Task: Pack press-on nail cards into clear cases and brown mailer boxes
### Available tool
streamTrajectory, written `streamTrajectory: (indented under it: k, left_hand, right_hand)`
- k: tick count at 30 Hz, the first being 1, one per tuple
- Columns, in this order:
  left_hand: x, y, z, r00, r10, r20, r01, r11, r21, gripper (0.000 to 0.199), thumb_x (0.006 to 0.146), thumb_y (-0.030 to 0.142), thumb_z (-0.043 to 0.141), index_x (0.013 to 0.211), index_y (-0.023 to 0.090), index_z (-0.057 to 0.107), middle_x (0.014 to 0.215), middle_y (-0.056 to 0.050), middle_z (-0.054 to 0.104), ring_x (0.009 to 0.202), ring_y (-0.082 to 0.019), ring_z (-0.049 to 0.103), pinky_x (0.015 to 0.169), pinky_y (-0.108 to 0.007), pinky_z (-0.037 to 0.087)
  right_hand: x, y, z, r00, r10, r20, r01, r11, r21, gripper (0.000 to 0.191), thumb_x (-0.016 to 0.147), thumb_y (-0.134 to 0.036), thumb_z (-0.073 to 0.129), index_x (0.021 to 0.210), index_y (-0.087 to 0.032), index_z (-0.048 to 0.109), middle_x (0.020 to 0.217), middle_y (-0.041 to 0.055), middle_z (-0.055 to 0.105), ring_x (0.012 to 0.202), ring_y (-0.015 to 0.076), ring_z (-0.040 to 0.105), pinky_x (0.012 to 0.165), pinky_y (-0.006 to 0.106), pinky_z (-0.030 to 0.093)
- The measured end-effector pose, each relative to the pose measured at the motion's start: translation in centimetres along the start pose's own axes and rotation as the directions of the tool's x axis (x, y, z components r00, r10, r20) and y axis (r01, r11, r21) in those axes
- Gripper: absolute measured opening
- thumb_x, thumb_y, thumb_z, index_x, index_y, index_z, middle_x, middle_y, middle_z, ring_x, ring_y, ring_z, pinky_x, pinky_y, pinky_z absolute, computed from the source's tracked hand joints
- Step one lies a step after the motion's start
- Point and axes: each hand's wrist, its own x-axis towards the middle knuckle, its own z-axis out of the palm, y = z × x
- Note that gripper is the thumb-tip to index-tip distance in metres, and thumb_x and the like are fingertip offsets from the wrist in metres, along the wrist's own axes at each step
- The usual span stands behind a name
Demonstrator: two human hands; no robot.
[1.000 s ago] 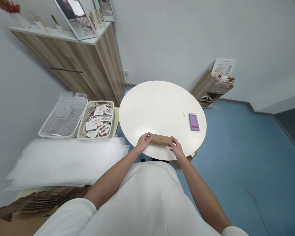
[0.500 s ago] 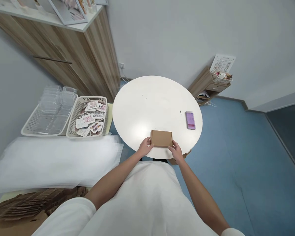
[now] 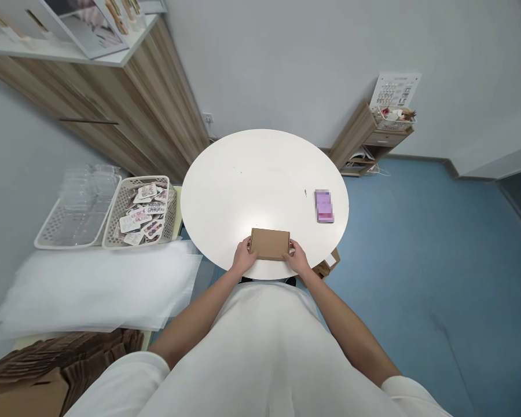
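A closed brown cardboard box (image 3: 270, 243) lies at the near edge of the round white table (image 3: 260, 174). My left hand (image 3: 244, 257) grips its left end, thumb at the front corner and fingers round the side. At the right end my right hand (image 3: 297, 257) holds it in the same way. The parts of the fingers behind the box's ends are hidden. Farther right on the table lies a purple packet (image 3: 324, 206), blurred out, with a small dark object (image 3: 305, 193) beside it.
To the left are a basket of carded packets (image 3: 106, 231), a basket of clear plastic trays (image 3: 47, 237), white sheets (image 3: 99, 289) and folded cardboard (image 3: 26, 394). A wooden cabinet (image 3: 156, 104) and a small shelf (image 3: 351, 136) stand behind. An open carton (image 3: 332, 260) sits below the table's right edge.
The view has shifted, so the table and box appear farther left. Both hands keep hold of the box's ends, and it stays closed.
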Motion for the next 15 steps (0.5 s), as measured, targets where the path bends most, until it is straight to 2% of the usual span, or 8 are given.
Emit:
streamTrajectory:
  k: [4, 7, 9, 13, 15]
  left_hand:
    - [-1.2, 2.6, 2.7, 0.999, 0.022, 0.04, -0.022, 1.0, 0.018, 0.057, 0.07, 0.019, 0.053, 0.125, 0.019, 0.039, 0.108, -0.01, 0.049, 0.088, -0.017, 0.053, 0.074, -0.029, 0.044]
    - [-2.0, 5.2, 6.0, 0.994, 0.052, 0.096, -0.054, 0.998, 0.018, 0.058, 0.07, 0.02, 0.054, 0.126, 0.022, 0.038, 0.109, -0.009, 0.049, 0.086, -0.017, 0.053, 0.074, -0.03, 0.045]
    - [-2.4, 7.1, 8.5, 0.986, 0.081, 0.148, -0.083, 0.997, 0.006, 0.061, 0.069, 0.02, 0.056, 0.127, 0.022, 0.037, 0.111, -0.009, 0.048, 0.088, -0.017, 0.052, 0.075, -0.03, 0.045]
    - [-3.3, 10.6, 14.0, 0.942, 0.123, 0.311, -0.11, 0.992, -0.059, 0.065, 0.067, 0.021, 0.06, 0.128, 0.022, 0.037, 0.117, -0.01, 0.047, 0.091, -0.018, 0.053, 0.077, -0.031, 0.045]
    - [-3.7, 12.0, 16.7, 0.9, 0.143, 0.411, -0.113, 0.989, -0.097, 0.063, 0.066, 0.021, 0.061, 0.126, 0.022, 0.04, 0.117, -0.01, 0.05, 0.091, -0.018, 0.053, 0.078, -0.031, 0.045]
  right_hand:
    - [-0.8, 2.3, -2.7, 0.999, -0.01, -0.049, 0.013, 0.999, 0.05, 0.059, 0.064, -0.021, 0.051, 0.122, -0.021, 0.041, 0.106, 0.0042, 0.053, 0.058, 0.0085, 0.047, 0.066, 0.028, 0.042]
    - [-1.8, 4.6, -6.2, 0.991, 0.007, -0.137, 0.008, 0.994, 0.105, 0.058, 0.065, -0.022, 0.052, 0.122, -0.022, 0.042, 0.106, 0.0042, 0.054, 0.06, 0.0093, 0.048, 0.067, 0.029, 0.043]
    - [-2.6, 6.4, -8.8, 0.975, 0.036, -0.218, -0.001, 0.987, 0.159, 0.058, 0.064, -0.023, 0.054, 0.122, -0.022, 0.044, 0.106, 0.0048, 0.055, 0.068, 0.012, 0.051, 0.07, 0.03, 0.043]
    - [-5.1, 10.4, -13.5, 0.914, 0.129, -0.385, -0.015, 0.959, 0.284, 0.058, 0.065, -0.03, 0.057, 0.122, -0.022, 0.045, 0.114, 0.007, 0.052, 0.094, 0.0188, 0.051, 0.082, 0.031, 0.042]
    - [-6.5, 12.4, -15.1, 0.88, 0.196, -0.433, -0.065, 0.952, 0.299, 0.059, 0.068, -0.034, 0.055, 0.124, -0.022, 0.043, 0.117, 0.0078, 0.049, 0.098, 0.0199, 0.05, 0.084, 0.033, 0.041]
